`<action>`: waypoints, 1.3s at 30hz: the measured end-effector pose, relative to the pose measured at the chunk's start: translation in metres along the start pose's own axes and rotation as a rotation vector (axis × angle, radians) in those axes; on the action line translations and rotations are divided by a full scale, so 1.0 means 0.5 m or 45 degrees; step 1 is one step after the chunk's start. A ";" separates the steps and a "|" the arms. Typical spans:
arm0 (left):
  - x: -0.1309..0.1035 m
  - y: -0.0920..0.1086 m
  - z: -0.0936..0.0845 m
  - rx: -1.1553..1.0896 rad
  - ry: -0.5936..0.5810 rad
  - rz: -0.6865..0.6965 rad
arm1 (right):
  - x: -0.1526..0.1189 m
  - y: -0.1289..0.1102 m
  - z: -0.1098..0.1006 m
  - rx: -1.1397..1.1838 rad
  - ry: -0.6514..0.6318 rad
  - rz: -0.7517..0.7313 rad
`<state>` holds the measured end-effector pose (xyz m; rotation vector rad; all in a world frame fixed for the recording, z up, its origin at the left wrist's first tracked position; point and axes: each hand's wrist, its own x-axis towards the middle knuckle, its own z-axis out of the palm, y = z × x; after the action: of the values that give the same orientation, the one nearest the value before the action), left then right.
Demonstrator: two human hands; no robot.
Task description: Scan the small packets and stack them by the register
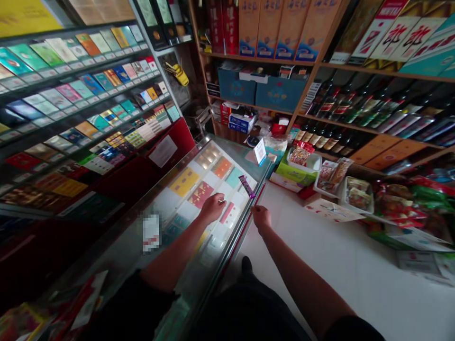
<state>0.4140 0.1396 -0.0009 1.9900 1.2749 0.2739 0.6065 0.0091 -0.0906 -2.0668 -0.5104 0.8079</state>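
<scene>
My left hand (213, 208) is above the glass counter (199, 158), its fingers curled closed. A small whitish bit shows at its fingertips, too small to name. Just off the counter's right edge is my right hand (261, 217), also closed; whatever its fingers may hold is hidden. Ahead of both hands, a slim purple-wrapped snack bar (246, 186) lies at the counter's edge, touched by neither hand. Under the glass, flat packs in yellow, red and teal show, such as a yellow pack (185, 182).
A small white sign (259, 151) stands at the counter's far end. To the left rises a rack of cigarette packs (71, 92). Shelves of bottles (366, 102) and open boxes of snacks (332, 177) line the right. Pale floor (302, 246) lies beside the counter.
</scene>
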 end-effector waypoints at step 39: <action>0.172 0.028 0.044 -0.986 -0.152 -0.769 | 0.074 -0.017 -0.027 1.143 -0.316 0.696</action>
<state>0.4771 0.1992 -0.0243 0.9152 1.3533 0.2846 0.6416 0.0289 -0.0911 -1.2563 0.2968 1.3190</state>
